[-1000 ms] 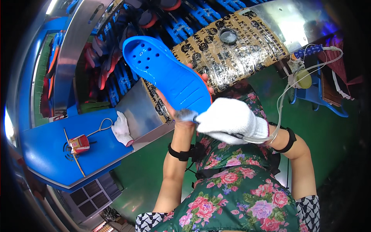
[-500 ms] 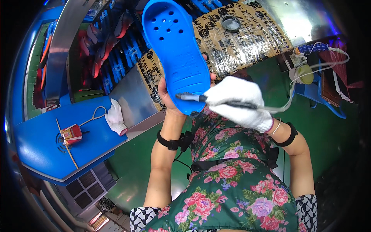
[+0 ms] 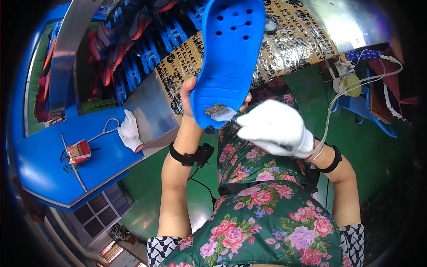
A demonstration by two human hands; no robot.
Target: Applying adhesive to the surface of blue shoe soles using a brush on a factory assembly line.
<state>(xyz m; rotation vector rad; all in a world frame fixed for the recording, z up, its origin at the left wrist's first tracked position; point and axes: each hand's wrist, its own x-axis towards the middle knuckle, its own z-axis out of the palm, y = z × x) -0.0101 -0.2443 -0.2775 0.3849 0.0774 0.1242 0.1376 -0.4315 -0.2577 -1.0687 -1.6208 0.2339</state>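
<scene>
Toe end away from me, a blue clog (image 3: 227,73) with several round holes in its toe is held up in front of my body. My bare left hand (image 3: 188,95) grips its heel half from beneath, thumb on the left edge and fingertips showing at the right. In a white knit glove, my right hand (image 3: 276,129) is closed around a brush (image 3: 219,111). The brush's dark, broad tip lies over the inside of the clog's heel. Most of the brush handle is hidden by the glove.
Tape-wrapped cardboard (image 3: 296,51) covers the bench edge behind the clog, with a small round container (image 3: 271,25) on it. On the blue tabletop (image 3: 40,178) at left lie a white glove (image 3: 129,131) and a red box (image 3: 79,152). A thin hose (image 3: 328,113) hangs at right, near a blue stool (image 3: 382,122).
The clog and my left hand have shifted, the clog going right and covering part of the container. The brush has turned, showing its broad face at the heel.
</scene>
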